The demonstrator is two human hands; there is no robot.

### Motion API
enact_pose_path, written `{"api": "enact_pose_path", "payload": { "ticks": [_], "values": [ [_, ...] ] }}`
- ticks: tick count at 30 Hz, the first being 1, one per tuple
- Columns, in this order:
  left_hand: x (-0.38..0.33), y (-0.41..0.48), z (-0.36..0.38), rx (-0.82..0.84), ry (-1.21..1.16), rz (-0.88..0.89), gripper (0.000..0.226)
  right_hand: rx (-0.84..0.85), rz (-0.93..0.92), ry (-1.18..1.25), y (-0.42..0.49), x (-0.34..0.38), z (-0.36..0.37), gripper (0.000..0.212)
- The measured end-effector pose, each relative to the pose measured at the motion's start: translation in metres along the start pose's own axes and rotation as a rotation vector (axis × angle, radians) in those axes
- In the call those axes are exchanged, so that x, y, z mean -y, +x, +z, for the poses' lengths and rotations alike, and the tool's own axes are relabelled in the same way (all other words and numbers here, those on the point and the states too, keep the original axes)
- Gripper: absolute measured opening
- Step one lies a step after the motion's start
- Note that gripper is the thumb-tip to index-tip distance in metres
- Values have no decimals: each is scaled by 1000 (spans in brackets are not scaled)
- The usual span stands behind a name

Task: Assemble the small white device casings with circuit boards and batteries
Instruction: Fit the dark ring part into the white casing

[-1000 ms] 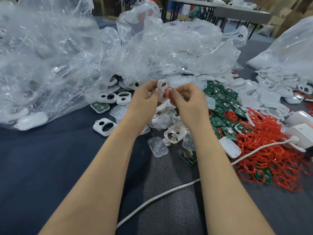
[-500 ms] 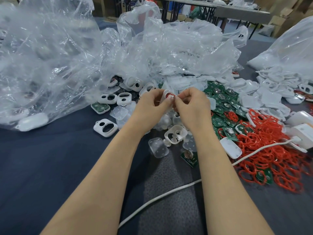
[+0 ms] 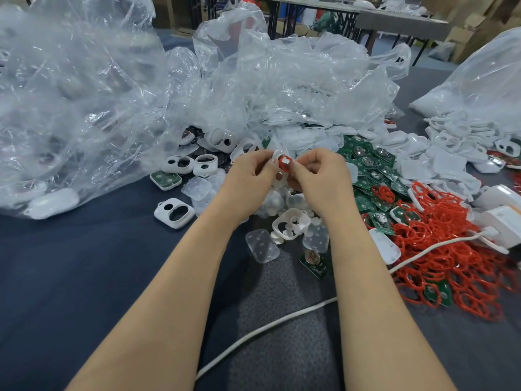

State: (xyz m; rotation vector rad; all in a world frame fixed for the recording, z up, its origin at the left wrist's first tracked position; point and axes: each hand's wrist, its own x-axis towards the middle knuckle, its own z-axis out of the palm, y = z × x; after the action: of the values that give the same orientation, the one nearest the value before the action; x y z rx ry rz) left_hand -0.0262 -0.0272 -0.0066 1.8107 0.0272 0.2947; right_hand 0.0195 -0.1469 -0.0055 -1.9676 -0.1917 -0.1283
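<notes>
A worker's left hand [image 3: 248,176] and right hand [image 3: 321,176] pinch a white casing [image 3: 275,182] above the parts pile [image 3: 270,204], both curled tight, apparently to press a red ring [image 3: 281,167] into its opening; boards [image 3: 362,197] lie within reach.

Both hands meet above the pile of parts: the left hand [image 3: 248,172] and the right hand [image 3: 321,172] pinch one white casing [image 3: 279,176] with a red ring [image 3: 283,164] on its top. Green circuit boards [image 3: 366,176] and loose red rings [image 3: 451,249] lie to the right, clear plastic bags [image 3: 84,94] behind.
</notes>
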Motion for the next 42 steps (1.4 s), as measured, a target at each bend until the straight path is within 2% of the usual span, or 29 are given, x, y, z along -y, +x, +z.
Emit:
{"api": "enact_pose_path", "payload": {
  "ticks": [25,42],
  "values": [
    [-3,-3,0,-24,73,-23,25,30,-11,-13,-1,1,1,15],
    [-2,-2,0,-44,39,-64,27,31,1,4,-2,3,2,17]
  ]
}}
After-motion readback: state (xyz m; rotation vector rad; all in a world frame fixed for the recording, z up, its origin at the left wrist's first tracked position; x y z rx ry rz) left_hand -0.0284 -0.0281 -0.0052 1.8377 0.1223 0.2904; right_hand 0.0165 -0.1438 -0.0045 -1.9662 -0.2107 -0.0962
